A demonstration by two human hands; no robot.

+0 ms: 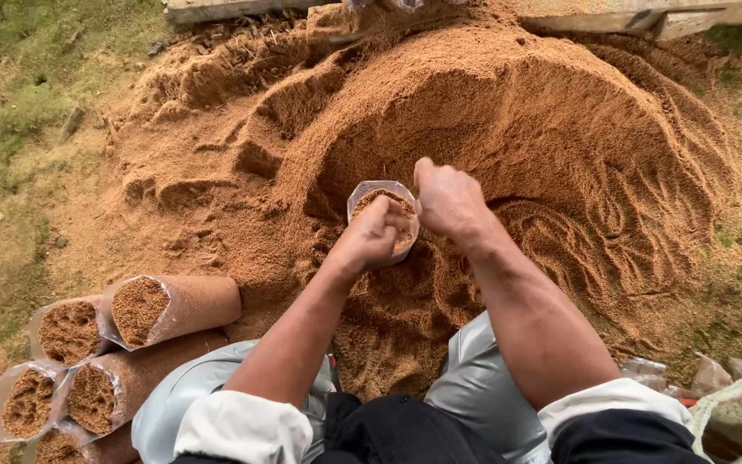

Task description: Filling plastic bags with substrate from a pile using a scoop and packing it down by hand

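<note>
Centrally, left hand (pixel 371 236) grips clear sawdust-filled bag (pixel 381 199).

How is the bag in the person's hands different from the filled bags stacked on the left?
The held bag stands upright at the sawdust heap, gripped by the left hand with the right hand at its rim; the stacked bags lie on their sides, untouched. The held bag shows only its open top, while the stacked bags show full, round bodies. All are clear plastic holding the same brown sawdust.
</note>
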